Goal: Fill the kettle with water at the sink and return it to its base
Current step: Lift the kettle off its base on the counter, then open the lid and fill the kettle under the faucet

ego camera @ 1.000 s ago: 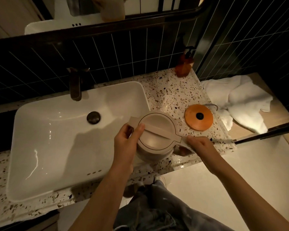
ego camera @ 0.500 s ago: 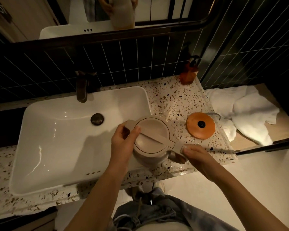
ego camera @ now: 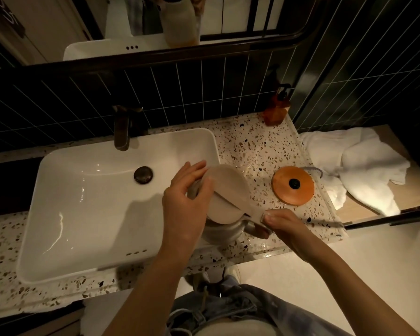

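Head view: kettle (ego camera: pixel 224 223) stands on the speckled worktop (ego camera: pixel 260 151), just beside the right rim of the white sink (ego camera: pixel 83 214). Lid (ego camera: pixel 224 192) is tilted up, hinged near the handle. Left hand (ego camera: pixel 187 202) rests its fingers on the raised lid's far edge; grip looks loose, thumb side hidden, so I cannot tell if it is clenched. Right hand (ego camera: pixel 285 224) has its grip closed around the kettle's handle. Round orange base (ego camera: pixel 292 185) lies on the worktop right of the kettle, apart from it. Tap (ego camera: pixel 121 128) is at the sink's back. White towel (ego camera: pixel 364 166) lies beyond the worktop's right edge.
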Demonstrator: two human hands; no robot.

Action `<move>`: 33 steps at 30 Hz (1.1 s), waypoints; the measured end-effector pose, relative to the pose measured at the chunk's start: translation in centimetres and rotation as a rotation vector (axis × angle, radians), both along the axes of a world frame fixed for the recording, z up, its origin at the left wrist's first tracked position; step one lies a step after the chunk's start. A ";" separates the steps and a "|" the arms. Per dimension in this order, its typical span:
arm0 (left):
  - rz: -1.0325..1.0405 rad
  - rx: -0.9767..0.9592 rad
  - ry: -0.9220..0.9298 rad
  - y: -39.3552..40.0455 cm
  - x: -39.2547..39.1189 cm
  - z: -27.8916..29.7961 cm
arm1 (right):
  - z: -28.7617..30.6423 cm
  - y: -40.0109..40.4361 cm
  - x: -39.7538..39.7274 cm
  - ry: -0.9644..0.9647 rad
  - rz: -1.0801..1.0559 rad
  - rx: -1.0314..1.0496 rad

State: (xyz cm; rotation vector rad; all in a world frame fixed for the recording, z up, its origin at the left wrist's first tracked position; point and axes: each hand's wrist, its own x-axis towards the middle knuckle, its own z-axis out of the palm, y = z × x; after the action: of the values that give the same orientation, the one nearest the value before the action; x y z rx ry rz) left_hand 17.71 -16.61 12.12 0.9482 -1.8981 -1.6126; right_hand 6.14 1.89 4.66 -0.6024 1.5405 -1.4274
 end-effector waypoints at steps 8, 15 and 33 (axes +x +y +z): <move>-0.035 0.018 -0.004 1.9 0.0 1.2 | -0.4 0.1 0.3 0.029 -0.045 -0.015; -0.178 -0.146 0.081 4.4 -0.6 2.5 | 0.3 -0.4 0.4 0.026 -0.029 -0.003; 0.043 0.082 -0.182 -0.9 0.1 -2.5 | -0.3 1.4 -0.5 0.063 0.026 0.018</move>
State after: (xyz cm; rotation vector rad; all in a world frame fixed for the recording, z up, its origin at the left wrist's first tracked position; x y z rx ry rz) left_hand 17.81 -17.47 9.60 1.1980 -1.9271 -1.6386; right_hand 5.63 3.31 4.34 -0.6604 1.5874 -1.3852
